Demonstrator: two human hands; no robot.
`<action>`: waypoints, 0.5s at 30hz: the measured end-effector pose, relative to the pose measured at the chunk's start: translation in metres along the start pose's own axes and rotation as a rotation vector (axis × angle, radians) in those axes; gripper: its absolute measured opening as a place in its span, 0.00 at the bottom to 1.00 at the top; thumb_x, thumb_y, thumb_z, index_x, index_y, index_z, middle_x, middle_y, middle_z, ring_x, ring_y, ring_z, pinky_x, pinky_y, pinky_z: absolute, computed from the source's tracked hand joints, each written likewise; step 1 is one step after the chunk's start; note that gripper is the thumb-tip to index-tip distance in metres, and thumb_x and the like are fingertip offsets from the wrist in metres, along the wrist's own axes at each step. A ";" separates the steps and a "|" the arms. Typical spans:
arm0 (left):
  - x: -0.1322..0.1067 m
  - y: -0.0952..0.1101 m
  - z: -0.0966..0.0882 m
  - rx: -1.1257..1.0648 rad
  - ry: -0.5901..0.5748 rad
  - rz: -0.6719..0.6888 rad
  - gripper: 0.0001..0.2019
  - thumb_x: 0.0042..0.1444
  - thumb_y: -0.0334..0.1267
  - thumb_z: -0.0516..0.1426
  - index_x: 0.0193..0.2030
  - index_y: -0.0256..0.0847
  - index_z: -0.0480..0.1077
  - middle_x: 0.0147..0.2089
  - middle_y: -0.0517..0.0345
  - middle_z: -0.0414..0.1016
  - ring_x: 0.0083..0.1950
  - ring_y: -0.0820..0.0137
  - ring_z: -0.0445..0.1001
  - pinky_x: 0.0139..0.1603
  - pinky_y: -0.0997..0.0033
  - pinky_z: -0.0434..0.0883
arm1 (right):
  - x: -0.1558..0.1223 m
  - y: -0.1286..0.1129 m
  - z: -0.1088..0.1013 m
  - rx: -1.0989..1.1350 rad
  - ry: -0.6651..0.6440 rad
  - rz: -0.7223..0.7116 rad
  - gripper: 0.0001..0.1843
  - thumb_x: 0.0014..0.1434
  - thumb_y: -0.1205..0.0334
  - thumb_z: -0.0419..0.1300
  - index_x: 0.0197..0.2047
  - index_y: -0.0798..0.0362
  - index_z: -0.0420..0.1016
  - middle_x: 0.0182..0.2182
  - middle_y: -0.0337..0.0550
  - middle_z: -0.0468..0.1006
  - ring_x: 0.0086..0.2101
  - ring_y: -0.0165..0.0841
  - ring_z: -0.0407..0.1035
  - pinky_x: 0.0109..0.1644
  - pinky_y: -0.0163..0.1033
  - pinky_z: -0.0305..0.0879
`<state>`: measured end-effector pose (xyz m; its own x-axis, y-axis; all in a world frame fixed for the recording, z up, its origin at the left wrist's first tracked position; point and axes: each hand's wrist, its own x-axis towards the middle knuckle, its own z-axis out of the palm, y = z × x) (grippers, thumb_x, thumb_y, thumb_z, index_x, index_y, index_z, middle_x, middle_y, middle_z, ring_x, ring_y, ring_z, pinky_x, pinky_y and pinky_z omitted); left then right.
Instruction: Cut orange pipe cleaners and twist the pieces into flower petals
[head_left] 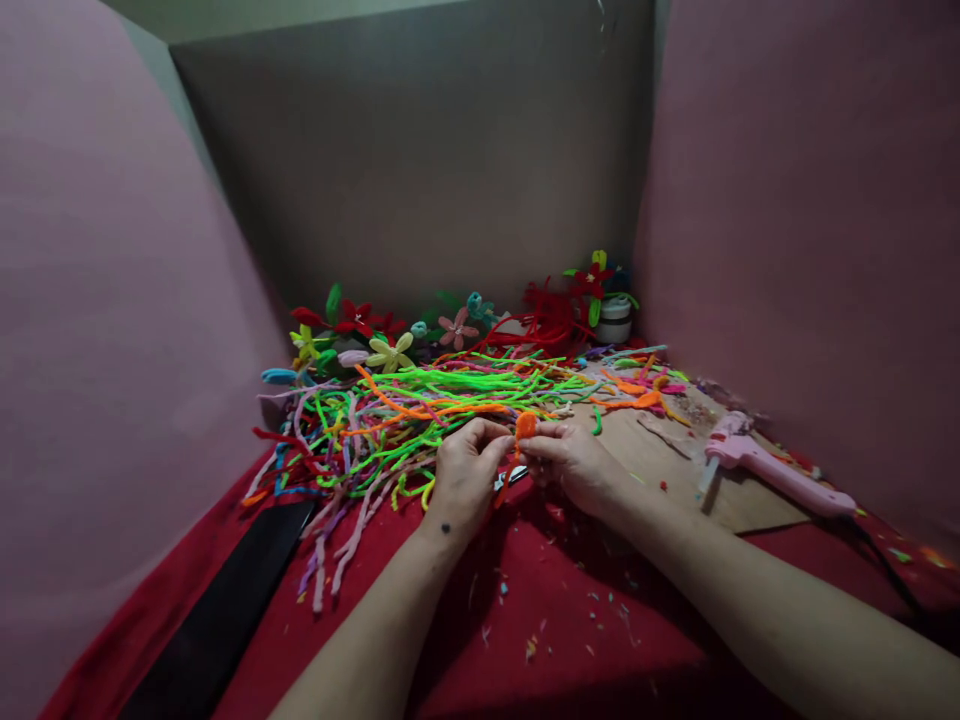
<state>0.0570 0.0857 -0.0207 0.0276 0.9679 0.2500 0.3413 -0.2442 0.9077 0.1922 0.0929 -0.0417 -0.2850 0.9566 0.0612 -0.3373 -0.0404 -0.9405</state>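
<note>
By the closed fingertips of the left hand [466,470] and right hand [576,462], one orange pipe cleaner [527,425] (looped at top, tail hanging) is pinched above red cloth [555,620], with multicoloured pipe cleaners [480,383] heaped beyond and a pink hot-glue gun [787,477] laid rightward.

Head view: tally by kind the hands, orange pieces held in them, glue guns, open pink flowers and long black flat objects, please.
Hands: 2 (left hand, right hand)
Held orange piece: 1
Glue gun: 1
Open pink flower: 1
Long black flat object: 1
Total: 6
</note>
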 end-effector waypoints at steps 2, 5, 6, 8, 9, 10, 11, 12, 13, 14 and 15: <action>0.002 -0.003 -0.001 0.044 -0.022 -0.015 0.07 0.47 0.38 0.55 0.30 0.37 0.69 0.22 0.62 0.69 0.23 0.75 0.64 0.25 0.75 0.62 | 0.000 -0.001 0.001 -0.053 0.021 -0.027 0.04 0.43 0.65 0.58 0.23 0.57 0.67 0.16 0.32 0.65 0.16 0.21 0.53 0.20 0.31 0.48; 0.004 -0.005 -0.002 0.240 -0.056 0.009 0.05 0.49 0.37 0.54 0.29 0.38 0.68 0.24 0.61 0.70 0.24 0.74 0.65 0.27 0.75 0.61 | 0.000 -0.003 0.001 -0.180 0.075 -0.056 0.01 0.42 0.67 0.55 0.22 0.56 0.67 0.16 0.33 0.66 0.16 0.22 0.55 0.20 0.30 0.50; 0.003 -0.004 -0.002 0.341 -0.056 0.035 0.05 0.50 0.36 0.53 0.27 0.38 0.68 0.24 0.61 0.70 0.24 0.74 0.66 0.27 0.75 0.61 | 0.000 -0.003 0.002 -0.220 0.098 -0.061 0.01 0.42 0.67 0.55 0.21 0.56 0.67 0.15 0.33 0.67 0.16 0.22 0.55 0.20 0.30 0.50; 0.001 -0.003 -0.002 0.558 -0.035 0.109 0.05 0.51 0.35 0.52 0.27 0.39 0.67 0.25 0.59 0.71 0.26 0.73 0.67 0.29 0.74 0.60 | 0.000 -0.003 0.003 -0.250 0.151 -0.065 0.02 0.41 0.67 0.54 0.20 0.56 0.66 0.14 0.32 0.66 0.15 0.22 0.54 0.18 0.30 0.48; -0.002 -0.001 -0.001 0.666 -0.014 0.156 0.06 0.52 0.35 0.52 0.27 0.39 0.67 0.26 0.58 0.71 0.26 0.72 0.67 0.29 0.73 0.60 | 0.001 -0.002 0.004 -0.238 0.173 -0.060 0.02 0.41 0.67 0.54 0.20 0.56 0.66 0.14 0.32 0.66 0.14 0.22 0.53 0.18 0.30 0.47; -0.005 0.000 0.000 0.768 0.011 0.212 0.06 0.53 0.35 0.51 0.28 0.39 0.67 0.27 0.57 0.71 0.27 0.71 0.68 0.29 0.73 0.59 | 0.001 -0.001 0.006 -0.213 0.186 -0.050 0.02 0.41 0.67 0.54 0.20 0.55 0.65 0.13 0.32 0.65 0.13 0.21 0.52 0.17 0.30 0.45; -0.009 0.001 0.002 0.863 0.039 0.277 0.06 0.54 0.34 0.50 0.30 0.38 0.67 0.28 0.55 0.71 0.29 0.69 0.68 0.29 0.72 0.59 | 0.001 0.000 0.007 -0.182 0.191 -0.038 0.03 0.41 0.66 0.55 0.19 0.55 0.65 0.12 0.31 0.64 0.13 0.21 0.51 0.16 0.30 0.44; -0.012 0.001 0.005 0.950 0.061 0.346 0.07 0.54 0.33 0.49 0.30 0.38 0.67 0.29 0.53 0.71 0.30 0.68 0.69 0.29 0.71 0.59 | 0.001 0.001 0.008 -0.154 0.190 -0.027 0.03 0.40 0.66 0.55 0.19 0.56 0.65 0.12 0.31 0.63 0.13 0.21 0.50 0.16 0.30 0.43; -0.016 0.002 0.007 1.026 0.073 0.411 0.07 0.54 0.31 0.48 0.31 0.37 0.67 0.30 0.52 0.71 0.31 0.67 0.69 0.29 0.71 0.59 | 0.001 0.001 0.010 -0.136 0.186 -0.021 0.03 0.40 0.66 0.55 0.19 0.56 0.64 0.12 0.31 0.62 0.13 0.20 0.49 0.17 0.30 0.42; -0.019 0.002 0.009 1.086 0.073 0.466 0.08 0.53 0.30 0.48 0.31 0.37 0.67 0.30 0.50 0.71 0.32 0.66 0.69 0.30 0.70 0.59 | 0.001 0.002 0.010 -0.127 0.182 -0.019 0.03 0.40 0.66 0.55 0.18 0.56 0.64 0.12 0.30 0.61 0.13 0.20 0.50 0.17 0.30 0.43; -0.021 0.003 0.011 1.123 0.064 0.507 0.09 0.53 0.28 0.47 0.30 0.36 0.67 0.29 0.50 0.70 0.32 0.65 0.69 0.30 0.70 0.60 | 0.001 0.002 0.011 -0.126 0.178 -0.020 0.03 0.40 0.67 0.55 0.19 0.56 0.64 0.12 0.30 0.61 0.14 0.20 0.50 0.17 0.30 0.43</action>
<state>0.0681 0.0653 -0.0272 0.3568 0.7666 0.5339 0.9242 -0.3732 -0.0817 0.1817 0.0908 -0.0399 -0.1127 0.9932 0.0306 -0.2237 0.0047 -0.9746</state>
